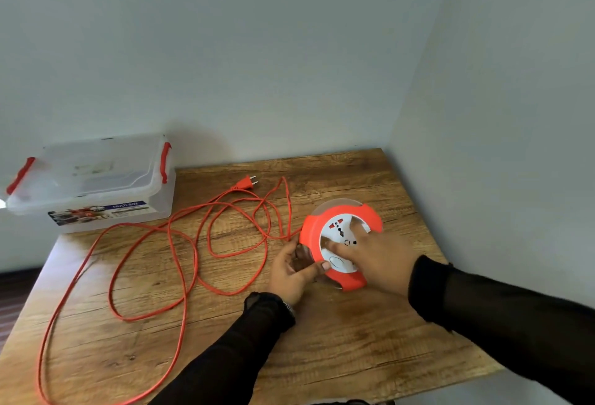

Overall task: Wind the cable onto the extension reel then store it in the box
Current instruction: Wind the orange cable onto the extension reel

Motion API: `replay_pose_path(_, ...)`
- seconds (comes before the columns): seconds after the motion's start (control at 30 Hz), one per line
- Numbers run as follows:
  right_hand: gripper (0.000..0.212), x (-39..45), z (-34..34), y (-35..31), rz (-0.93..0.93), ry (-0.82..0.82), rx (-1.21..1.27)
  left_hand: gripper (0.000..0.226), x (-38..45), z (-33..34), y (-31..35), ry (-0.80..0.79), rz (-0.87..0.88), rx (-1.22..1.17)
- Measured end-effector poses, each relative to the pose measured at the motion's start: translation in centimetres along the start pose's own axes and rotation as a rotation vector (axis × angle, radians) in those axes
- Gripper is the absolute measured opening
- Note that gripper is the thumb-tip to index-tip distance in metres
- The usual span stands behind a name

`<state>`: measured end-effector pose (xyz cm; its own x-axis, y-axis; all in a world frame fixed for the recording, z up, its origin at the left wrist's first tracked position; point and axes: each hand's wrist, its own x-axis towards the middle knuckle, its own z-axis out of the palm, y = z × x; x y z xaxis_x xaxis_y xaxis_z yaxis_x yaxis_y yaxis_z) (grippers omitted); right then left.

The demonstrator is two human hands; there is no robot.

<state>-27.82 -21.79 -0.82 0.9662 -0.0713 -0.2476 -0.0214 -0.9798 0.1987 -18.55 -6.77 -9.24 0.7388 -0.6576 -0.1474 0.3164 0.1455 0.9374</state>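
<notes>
sleeves (502, 305): black, sheer, long | left wrist: watch (288, 307) | fingers (331, 246): bare

You have one view only, from your head: a wide-angle camera looking forward and down, close over the brown wood-grain worktop (338, 356) set in a wall corner, your fingers (335, 245) near frame centre.

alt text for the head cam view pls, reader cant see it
A person's right hand presses on the white face of an orange extension reel on a wooden table while the left hand grips its edge. The orange cable lies unwound in loose loops, plug near a closed clear box.
</notes>
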Motion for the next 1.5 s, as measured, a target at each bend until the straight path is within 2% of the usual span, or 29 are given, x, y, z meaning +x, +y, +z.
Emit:
replay_pose_path(0.2,0.067,2.3,-1.8,1.8,-0.215,-0.018,-0.289,0.04,-0.1,0.1,0.3,-0.008,-0.04,-0.004)
replay_pose_path(0.37,0.066,3.1,-2.8,3.2,-0.32,-0.088,-0.229,0.031,-0.1,0.1,0.5,-0.012,-0.039,0.039)
replay_pose_path(0.53,0.061,3.2,-1.7,3.2,-0.306,-0.07,-0.154,0.031,-0.1,0.2,0.6,-0.006,-0.015,0.066)
replay_pose_path(0.67,0.061,2.6,-0.2,2.6,-0.174,-0.003,-0.044,0.026,-0.1,0.4,0.8,-0.003,-0.003,0.101)
replay_pose_path(0.8,0.07,1.4,1.0,0.8,0.109,0.034,0.252,0.029,-0.1,0.4,0.6,0.018,0.021,0.113)
replay_pose_path(0.93,0.074,1.4,1.6,-1.3,0.354,0.061,0.435,0.033,-0.1,0.3,0.5,-0.014,0.048,0.158)
replay_pose_path(1.0,0.078,1.5,1.2,-1.6,0.44,-0.004,0.607,0.033,0.0,0.1,0.5,-0.019,0.044,0.161)
replay_pose_path(1.13,0.085,1.3,0.4,-1.9,0.605,-0.158,1.147,0.029,-0.1,0.0,0.3,-0.017,0.04,0.162)
replay_pose_path(1.2,0.063,1.4,0.4,-2.4,0.689,-0.162,1.502,0.028,-0.1,0.0,0.2,-0.003,0.036,0.167)
replay_pose_path(1.3,0.015,1.3,0.3,-2.7,0.766,-0.195,1.988,0.025,-0.1,0.0,0.1,0.019,0.043,0.184)
replay_pose_path(1.4,0.009,0.8,0.2,-3.1,0.75,-0.18,2.346,0.027,-0.1,-0.1,0.1,0.019,0.061,0.214)
replay_pose_path(1.5,0.01,0.4,0.2,-3.5,0.73,-0.109,2.42,0.028,-0.2,-0.2,0.1,0.015,0.053,0.172)
